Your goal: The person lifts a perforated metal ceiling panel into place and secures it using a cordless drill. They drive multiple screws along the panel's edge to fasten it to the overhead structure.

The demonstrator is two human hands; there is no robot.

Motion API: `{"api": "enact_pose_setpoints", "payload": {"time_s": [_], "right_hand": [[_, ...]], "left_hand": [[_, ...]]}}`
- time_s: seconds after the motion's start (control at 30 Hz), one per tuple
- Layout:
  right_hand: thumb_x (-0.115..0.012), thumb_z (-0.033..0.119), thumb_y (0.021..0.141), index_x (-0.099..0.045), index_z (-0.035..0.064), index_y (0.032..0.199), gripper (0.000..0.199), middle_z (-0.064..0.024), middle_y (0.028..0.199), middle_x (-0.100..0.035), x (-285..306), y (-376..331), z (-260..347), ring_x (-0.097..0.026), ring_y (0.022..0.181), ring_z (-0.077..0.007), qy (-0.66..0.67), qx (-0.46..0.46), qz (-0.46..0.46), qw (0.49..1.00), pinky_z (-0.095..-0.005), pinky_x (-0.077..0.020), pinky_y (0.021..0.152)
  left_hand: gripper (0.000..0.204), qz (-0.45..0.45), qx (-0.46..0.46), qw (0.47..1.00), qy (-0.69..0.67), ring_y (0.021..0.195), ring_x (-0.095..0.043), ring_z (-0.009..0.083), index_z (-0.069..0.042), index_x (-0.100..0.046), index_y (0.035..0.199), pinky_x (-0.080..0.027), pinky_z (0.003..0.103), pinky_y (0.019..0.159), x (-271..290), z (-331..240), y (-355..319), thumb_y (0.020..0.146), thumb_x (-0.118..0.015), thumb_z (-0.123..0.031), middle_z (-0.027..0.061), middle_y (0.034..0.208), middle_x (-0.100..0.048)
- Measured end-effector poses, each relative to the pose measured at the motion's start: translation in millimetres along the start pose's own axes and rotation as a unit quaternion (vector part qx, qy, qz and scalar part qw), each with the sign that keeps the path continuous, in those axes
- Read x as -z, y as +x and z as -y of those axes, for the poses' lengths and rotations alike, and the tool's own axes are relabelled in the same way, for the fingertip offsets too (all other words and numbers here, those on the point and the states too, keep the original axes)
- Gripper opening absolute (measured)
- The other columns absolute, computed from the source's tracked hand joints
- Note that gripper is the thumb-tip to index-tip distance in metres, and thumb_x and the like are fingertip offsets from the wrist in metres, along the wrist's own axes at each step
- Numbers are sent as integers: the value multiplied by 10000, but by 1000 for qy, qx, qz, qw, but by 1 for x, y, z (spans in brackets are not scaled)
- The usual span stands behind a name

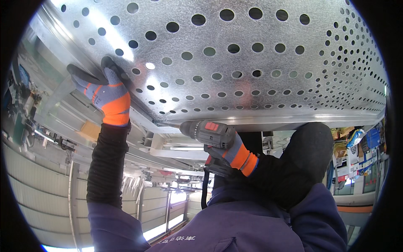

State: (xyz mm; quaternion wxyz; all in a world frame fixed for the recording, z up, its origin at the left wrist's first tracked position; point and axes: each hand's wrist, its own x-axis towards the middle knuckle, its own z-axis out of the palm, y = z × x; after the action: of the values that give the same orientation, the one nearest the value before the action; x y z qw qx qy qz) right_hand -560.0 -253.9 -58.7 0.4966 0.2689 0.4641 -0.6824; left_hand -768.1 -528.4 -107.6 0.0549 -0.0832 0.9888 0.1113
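A large perforated sheet-metal panel (235, 54) fills the upper part of the view, overhead. My left hand (107, 94), in a grey and orange glove, presses flat against the panel's left edge where it meets a metal frame rail (54, 96). My right hand (235, 151), gloved the same way, grips a grey cordless drill (208, 132) with a red switch. The drill's bit points left and touches the lower edge of the panel near a white bracket (157, 126).
Metal beams and rails (168, 153) run beneath the panel. Corrugated wall panels (37, 189) stand at the lower left. Shelves with assorted coloured items (361, 147) sit at the right. My dark blue jacket (235, 227) fills the bottom.
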Motion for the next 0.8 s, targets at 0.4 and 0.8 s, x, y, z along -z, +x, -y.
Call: {"api": "enact_pose_setpoints", "payload": {"time_s": [0.4, 0.8], "right_hand": [[-807, 103, 783, -639, 40, 1133, 393, -82, 1077, -699, 2, 8, -1, -670, 998, -178, -34, 12, 1, 999, -338, -564, 860], [-780, 74, 788, -654, 53, 996, 244, -7, 806, -668, -1, 9, 20, -644, 651, -99, 72, -75, -34, 994, -278, -551, 581]], "left_hand": [[882, -2, -1, 1000, 2, 1456, -210, 439, 95, -123, 1535, -184, 491, 1200, -1, -1, 2, 920, -618, -297, 309, 1565, -178], [880, 15, 6, 1000, 15, 1458, -205, 440, 95, -121, 1536, -177, 492, 1202, 6, 0, -3, 924, -613, -302, 310, 1567, -175]]}}
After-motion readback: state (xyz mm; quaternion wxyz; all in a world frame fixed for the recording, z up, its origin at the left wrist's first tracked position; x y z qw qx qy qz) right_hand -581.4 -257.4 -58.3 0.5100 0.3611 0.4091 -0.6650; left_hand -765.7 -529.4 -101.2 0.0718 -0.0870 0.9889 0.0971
